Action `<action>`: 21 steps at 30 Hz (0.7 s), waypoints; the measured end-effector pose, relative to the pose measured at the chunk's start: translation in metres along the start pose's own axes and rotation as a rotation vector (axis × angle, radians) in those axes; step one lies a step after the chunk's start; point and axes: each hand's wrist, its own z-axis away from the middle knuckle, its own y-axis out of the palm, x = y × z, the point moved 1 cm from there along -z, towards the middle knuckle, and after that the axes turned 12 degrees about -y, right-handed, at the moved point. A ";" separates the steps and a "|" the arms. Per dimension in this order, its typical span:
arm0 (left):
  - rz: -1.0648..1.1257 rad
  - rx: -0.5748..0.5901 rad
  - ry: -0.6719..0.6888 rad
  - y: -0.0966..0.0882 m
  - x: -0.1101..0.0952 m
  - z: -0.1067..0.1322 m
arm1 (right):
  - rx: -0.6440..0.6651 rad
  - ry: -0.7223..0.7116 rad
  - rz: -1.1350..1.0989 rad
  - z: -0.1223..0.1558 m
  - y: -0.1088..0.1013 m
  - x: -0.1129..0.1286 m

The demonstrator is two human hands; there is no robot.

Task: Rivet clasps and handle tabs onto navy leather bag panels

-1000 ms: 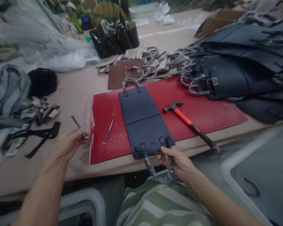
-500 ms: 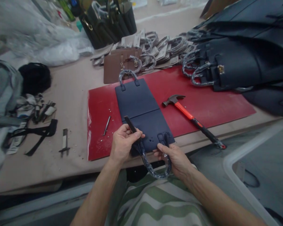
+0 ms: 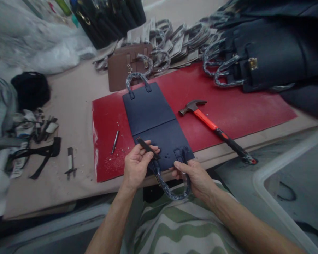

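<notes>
On the table (image 3: 74, 106) one red board (image 3: 243, 113) is bearing one navy panel (image 3: 151, 109) with two wrapped handles (image 3: 172, 193), and one hammer (image 3: 205, 119) to its right. The left hand (image 3: 136, 165), a second ago left of the board, is now working over the panel, fingers pinching what looks like one dark strip (image 3: 146, 145); the right hand (image 3: 194, 176) is pinching the panel's near edge. Leftward, one slim rod (image 3: 115, 141) is lying.

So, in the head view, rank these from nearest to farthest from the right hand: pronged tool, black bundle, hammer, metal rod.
From the right hand:
1. Hammer: on the right, head on the red board.
2. Metal rod: on the board, left of the bag.
3. Pronged tool: on the table, left of the board.
4. Black bundle: far left, farther back.
</notes>
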 end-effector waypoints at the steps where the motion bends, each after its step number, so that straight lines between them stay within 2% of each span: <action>1: -0.005 0.015 -0.017 -0.002 -0.001 -0.001 | 0.001 0.001 -0.013 0.001 0.000 0.000; 5: 0.034 -0.005 -0.064 -0.002 -0.008 -0.001 | 0.067 -0.004 -0.091 0.005 -0.001 0.004; 11: 0.105 -0.069 -0.096 0.014 -0.033 -0.002 | 0.333 -0.078 -0.397 0.010 -0.004 0.017; 15: 0.130 -0.080 -0.142 0.021 -0.040 -0.007 | 0.339 -0.115 -0.520 0.006 0.001 0.013; 18: 0.117 -0.084 -0.151 0.022 -0.039 -0.008 | 0.323 -0.198 -0.374 0.003 0.006 0.007; 21: 0.083 -0.060 -0.154 0.022 -0.037 -0.008 | 0.291 -0.311 0.050 0.000 0.010 0.005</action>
